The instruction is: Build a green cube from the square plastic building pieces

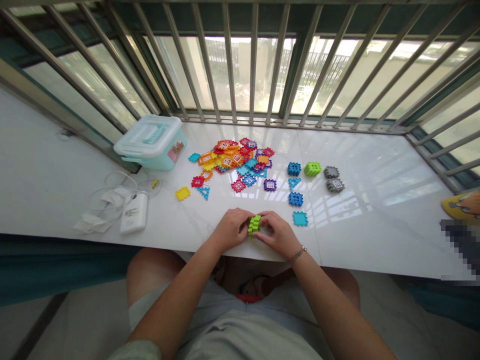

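Marble ledge (375, 240), toy tiles (232, 165), box (150, 142), pwr bank (134, 212)

"Item under inspection?"

"One lime-green plastic waffle-block assembly (254, 224): notched edges, tiles joined together."

"Condition?"

"Intact on the visible faces; the sides against the palms are hidden."

"Pose?"

"Longer side runs from twelve to six o'clock, tilted slightly. Contact with the tabletop cannot be confirmed."

"Hold?"

"Left hand (231, 230) at its nine o'clock, right hand (276, 234) at its three o'clock, both gripping it."
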### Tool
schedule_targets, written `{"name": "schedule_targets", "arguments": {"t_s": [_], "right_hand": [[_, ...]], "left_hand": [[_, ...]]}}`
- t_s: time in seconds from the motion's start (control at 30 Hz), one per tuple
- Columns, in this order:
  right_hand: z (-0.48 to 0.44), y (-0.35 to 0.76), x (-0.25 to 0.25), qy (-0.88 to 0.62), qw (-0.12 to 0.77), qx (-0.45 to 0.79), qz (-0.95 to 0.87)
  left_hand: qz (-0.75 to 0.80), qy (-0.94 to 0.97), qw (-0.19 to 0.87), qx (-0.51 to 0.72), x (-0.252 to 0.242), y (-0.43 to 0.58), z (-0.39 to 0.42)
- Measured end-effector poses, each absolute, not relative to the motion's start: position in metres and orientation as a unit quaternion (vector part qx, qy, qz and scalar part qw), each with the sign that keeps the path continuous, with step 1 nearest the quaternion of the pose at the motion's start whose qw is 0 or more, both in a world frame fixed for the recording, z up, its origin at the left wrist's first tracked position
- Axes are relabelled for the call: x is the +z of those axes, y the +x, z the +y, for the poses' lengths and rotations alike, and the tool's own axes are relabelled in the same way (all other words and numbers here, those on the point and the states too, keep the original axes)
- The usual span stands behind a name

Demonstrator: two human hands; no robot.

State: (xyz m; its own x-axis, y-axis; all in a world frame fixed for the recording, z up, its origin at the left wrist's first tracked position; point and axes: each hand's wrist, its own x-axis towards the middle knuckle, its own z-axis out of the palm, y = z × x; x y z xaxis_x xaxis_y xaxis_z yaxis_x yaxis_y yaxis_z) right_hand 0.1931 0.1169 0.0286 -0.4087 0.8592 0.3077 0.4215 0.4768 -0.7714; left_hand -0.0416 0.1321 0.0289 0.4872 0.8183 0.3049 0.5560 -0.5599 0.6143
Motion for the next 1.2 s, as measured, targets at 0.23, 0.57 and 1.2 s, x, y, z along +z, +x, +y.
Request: {"name": "schedule_targets", "arguments": {"t_s": [0.23, 0.57, 1.2], "right_hand": [[0.1168, 0.1939, 0.0271, -0.403, 0.352, 0.316, -0.783], [0.1164, 0.1912, 0.0252, -0.403, 0.343, 0.325, -0.784], [0.1156, 0.192, 0.025, -0.412, 0.322, 0.342, -0.781]], "left_hand": [[0.428, 0.825, 0.24, 0.28, 0.032, -0.0405, 0.1315], [0.437, 0.826, 0.237, 0.266, 0.0332, -0.0401, 0.1312], [0.423, 0.816, 0.261, 0.294, 0.031, -0.0428, 0.1331]]}}
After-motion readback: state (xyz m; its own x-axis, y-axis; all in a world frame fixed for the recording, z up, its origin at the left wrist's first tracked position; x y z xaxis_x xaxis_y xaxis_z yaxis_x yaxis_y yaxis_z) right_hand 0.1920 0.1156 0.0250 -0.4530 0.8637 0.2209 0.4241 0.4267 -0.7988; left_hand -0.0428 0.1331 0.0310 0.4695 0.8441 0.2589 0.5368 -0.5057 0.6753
